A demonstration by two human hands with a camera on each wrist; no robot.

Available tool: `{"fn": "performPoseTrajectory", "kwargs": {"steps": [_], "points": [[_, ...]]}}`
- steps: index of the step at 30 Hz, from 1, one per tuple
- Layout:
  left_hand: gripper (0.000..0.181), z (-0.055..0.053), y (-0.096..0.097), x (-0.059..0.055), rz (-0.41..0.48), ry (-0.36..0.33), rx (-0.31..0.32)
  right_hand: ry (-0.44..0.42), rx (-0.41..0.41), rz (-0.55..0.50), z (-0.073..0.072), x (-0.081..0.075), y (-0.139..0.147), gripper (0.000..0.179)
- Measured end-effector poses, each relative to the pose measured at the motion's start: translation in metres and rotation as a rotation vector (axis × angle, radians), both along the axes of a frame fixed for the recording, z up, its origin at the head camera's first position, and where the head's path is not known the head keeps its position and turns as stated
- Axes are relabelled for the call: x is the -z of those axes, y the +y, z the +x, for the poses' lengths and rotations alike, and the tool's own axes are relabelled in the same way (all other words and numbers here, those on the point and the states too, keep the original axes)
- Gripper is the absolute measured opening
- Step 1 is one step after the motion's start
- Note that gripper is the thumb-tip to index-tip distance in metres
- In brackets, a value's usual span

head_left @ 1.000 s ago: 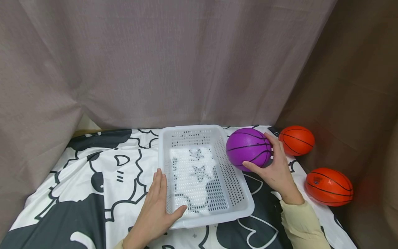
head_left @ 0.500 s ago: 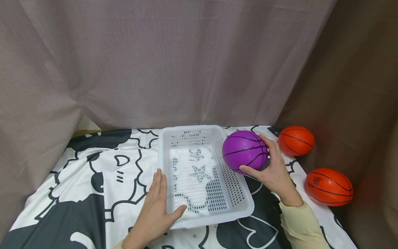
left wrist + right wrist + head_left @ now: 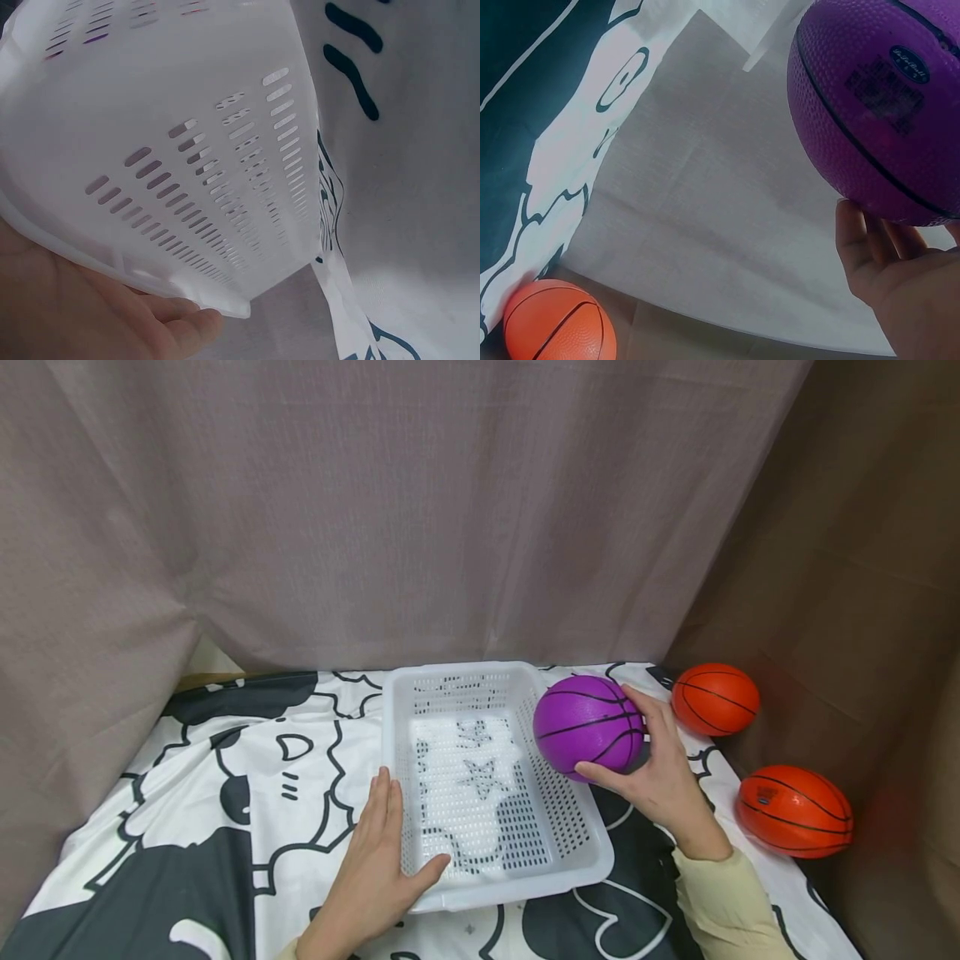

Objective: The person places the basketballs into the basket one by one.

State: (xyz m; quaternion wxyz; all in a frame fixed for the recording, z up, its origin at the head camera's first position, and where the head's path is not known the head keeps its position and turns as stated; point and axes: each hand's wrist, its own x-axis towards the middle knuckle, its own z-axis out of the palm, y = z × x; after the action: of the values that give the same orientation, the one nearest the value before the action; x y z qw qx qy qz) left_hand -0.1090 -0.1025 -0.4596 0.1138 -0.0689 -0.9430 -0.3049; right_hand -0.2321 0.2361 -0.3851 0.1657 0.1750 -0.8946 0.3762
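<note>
A purple toy basketball (image 3: 587, 725) is gripped from its right side by my right hand (image 3: 667, 781), thumb below and fingers behind. It is over the right rim of a white perforated plastic basket (image 3: 517, 891), whose inside holds nothing. In the right wrist view the fingertips press against the underside of the ball (image 3: 870, 127). My left hand (image 3: 372, 862) rests on the basket's left rim, fingers straight and together, thumb spread over the near left corner. The left wrist view shows that hand (image 3: 112, 315) along the outside of the rim beside the slotted wall (image 3: 202, 90).
Two orange toy basketballs lie at the right: a farther one (image 3: 715, 699) and a nearer one (image 3: 793, 811). A black-and-white cartoon cloth (image 3: 300, 793) covers the surface. Brownish-grey curtains (image 3: 360, 510) hang behind and at both sides.
My right hand has carried the purple basketball slightly left and toward me, further over the basket's right rim. My left hand and the basket have stayed put.
</note>
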Motion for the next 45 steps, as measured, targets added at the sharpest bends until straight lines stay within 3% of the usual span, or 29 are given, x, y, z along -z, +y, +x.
{"fn": "performPoseTrajectory", "kwargs": {"steps": [33, 45], "points": [[0.109, 0.000, -0.001, 0.000, 0.010, -0.002, 0.007, -0.039, -0.065, 0.013, 0.006, -0.001, -0.016, 0.104], [0.108, 0.000, -0.001, 0.000, 0.007, 0.004, 0.004, -0.013, -0.102, 0.018, 0.006, 0.003, -0.020, 0.105]]}}
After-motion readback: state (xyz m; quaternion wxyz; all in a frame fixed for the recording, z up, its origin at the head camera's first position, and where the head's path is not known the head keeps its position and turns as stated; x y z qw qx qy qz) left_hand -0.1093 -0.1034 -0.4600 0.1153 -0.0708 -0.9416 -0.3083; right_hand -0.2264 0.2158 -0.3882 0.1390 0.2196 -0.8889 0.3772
